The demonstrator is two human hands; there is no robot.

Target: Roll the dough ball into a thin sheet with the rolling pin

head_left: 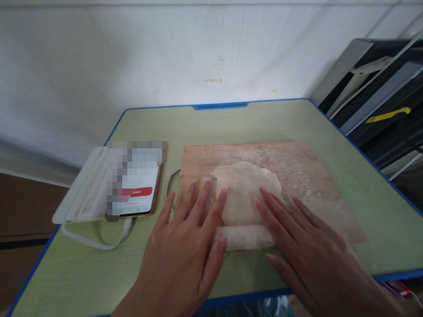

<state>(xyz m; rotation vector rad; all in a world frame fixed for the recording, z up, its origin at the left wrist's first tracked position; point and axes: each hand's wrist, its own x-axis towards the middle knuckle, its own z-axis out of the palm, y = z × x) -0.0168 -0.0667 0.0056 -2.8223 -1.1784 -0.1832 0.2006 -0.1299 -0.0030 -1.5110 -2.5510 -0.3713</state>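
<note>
My left hand (180,244) and right hand (302,242), flattened and clasping nothing, meet the ends of a floury roll (246,237) (pin or rolled dough, I can't tell) by the near edge of the board (198,160). Dough (247,191) spreads beyond; I judge it's rolling, needing even pressure.

From the person's head, one camera faces forward and down, seemingly close above the table (231,125).

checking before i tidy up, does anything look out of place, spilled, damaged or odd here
Little stands out. Small yellowish marks on the white wall behind the table look like stains or scuffs. White powder is scattered unevenly over the wooden board, but that looks ordinary around dough.
</note>
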